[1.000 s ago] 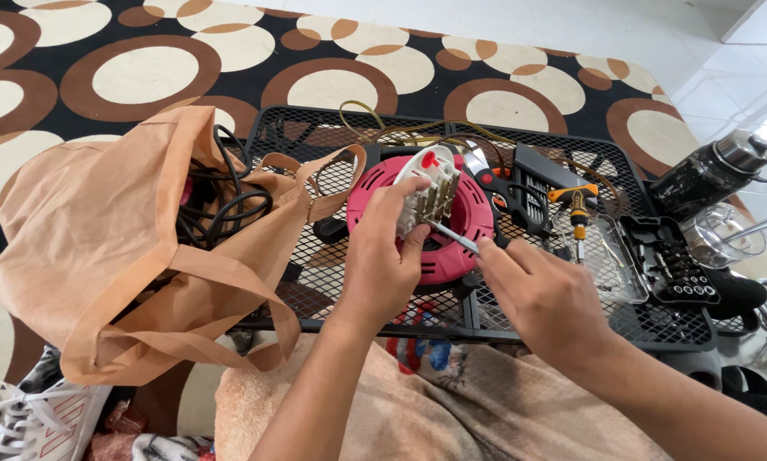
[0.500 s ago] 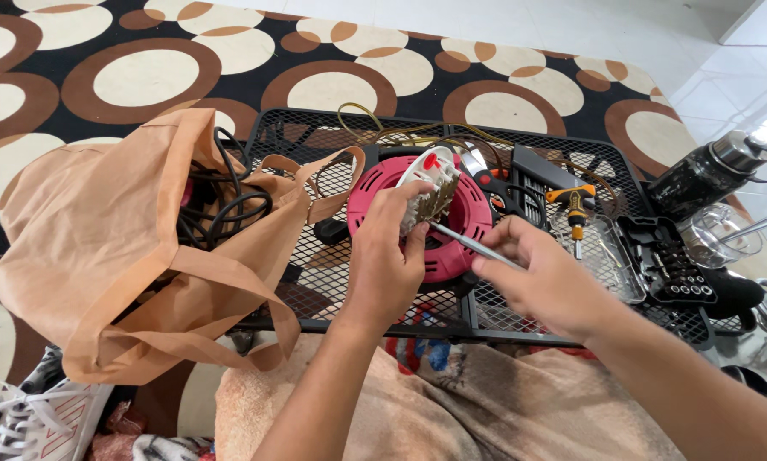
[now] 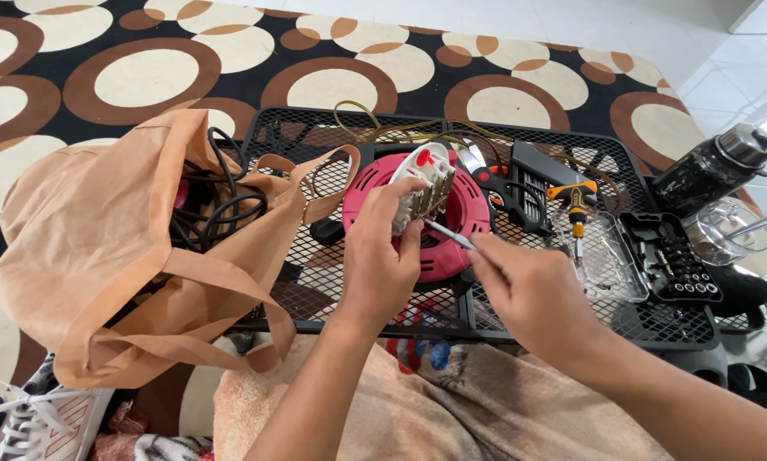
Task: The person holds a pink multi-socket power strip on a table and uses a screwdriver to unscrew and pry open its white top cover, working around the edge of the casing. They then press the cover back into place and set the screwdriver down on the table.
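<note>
Socket block under the tool, above the pink cable reel.
Your left hand grips the white socket block over the reel; your right hand pinches a thin screwdriver, tip at the block.

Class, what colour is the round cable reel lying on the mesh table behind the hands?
Pink, with a dark centre: the cable reel shows best in the head view.

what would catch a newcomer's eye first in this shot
Mid-frame, the left hand holds up a white socket block while the right hand points a thin screwdriver at it, above a pink cable reel on a black mesh table. To the left slumps a tan cloth bag stuffed with black cables, all over a rug of brown and cream circles.
</note>
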